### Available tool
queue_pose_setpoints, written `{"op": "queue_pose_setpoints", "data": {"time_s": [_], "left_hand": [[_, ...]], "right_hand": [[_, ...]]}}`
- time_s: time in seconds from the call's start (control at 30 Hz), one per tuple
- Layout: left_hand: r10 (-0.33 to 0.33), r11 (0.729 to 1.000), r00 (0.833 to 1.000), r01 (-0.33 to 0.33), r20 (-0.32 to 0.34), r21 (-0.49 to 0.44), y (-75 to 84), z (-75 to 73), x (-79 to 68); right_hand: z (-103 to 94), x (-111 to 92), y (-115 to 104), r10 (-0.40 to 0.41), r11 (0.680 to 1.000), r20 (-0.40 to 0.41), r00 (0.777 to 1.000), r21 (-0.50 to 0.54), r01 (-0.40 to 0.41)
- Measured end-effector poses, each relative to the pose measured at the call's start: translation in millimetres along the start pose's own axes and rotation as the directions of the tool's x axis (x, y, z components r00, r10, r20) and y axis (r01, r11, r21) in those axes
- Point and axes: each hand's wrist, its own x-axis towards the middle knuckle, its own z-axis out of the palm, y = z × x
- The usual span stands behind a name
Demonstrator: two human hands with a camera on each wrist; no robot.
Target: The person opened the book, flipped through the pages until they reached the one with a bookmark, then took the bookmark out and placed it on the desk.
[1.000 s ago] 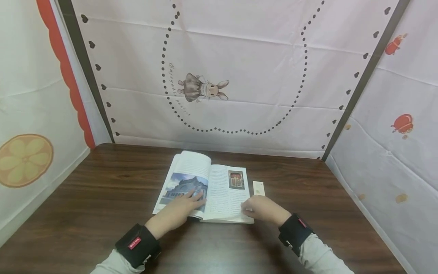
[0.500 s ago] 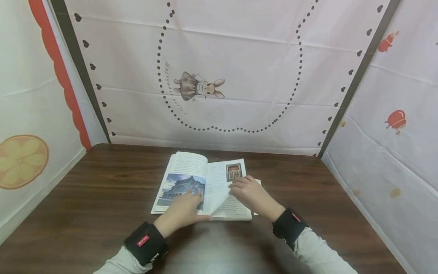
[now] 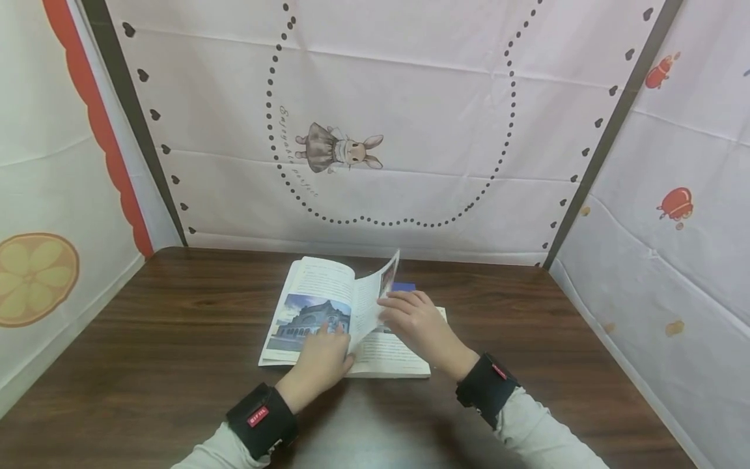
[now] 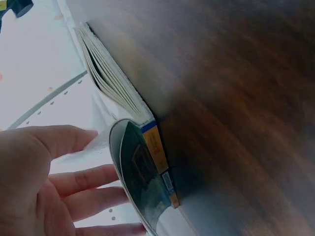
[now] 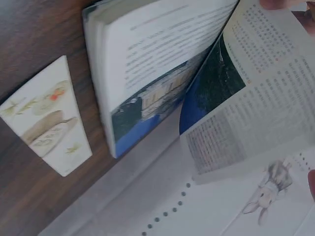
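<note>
An open book [image 3: 316,280] lies on the table with a photo of a domed building on its left side. My left hand [image 3: 322,365] rests on that left page, fingers extended, the thumb near the centre fold. A single page [image 3: 368,301] stands lifted from the right side, and my right hand [image 3: 418,326] holds it near its outer edge. Beneath it, the right wrist view shows printed text and a blue-topped picture [image 5: 162,98]. The left wrist view shows my left fingers [image 4: 88,179] against the curved pages above the book's yellow-and-blue spine [image 4: 156,147].
A pale illustrated card [image 5: 51,120], shaped like a bookmark, lies on the table to the right of the book. The brown wooden table [image 3: 176,326] is enclosed by white printed cloth walls [image 3: 410,130] at the back and sides.
My right hand has moved up and left from the lower right corner, raising the page so that it stands curled. My left hand has shifted slightly right toward the fold.
</note>
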Motion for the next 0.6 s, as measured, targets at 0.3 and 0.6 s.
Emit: {"op": "queue_pose_setpoints", "data": {"time_s": [0.3, 0.6], "left_hand": [[-0.187, 0.946, 0.978, 0.154, -0.09, -0.284, -16.2, -5.6, 1.5], [-0.405, 0.803, 0.89, 0.235, -0.211, -0.548, -50.3, -16.2, -0.1]], "right_hand": [[5.4, -20, 10, 0.245, 0.951, 0.399, 0.884, 0.078, -0.299], [14.0, -50, 12, 0.185, 0.935, 0.681, 0.709, 0.1, -0.339]]}}
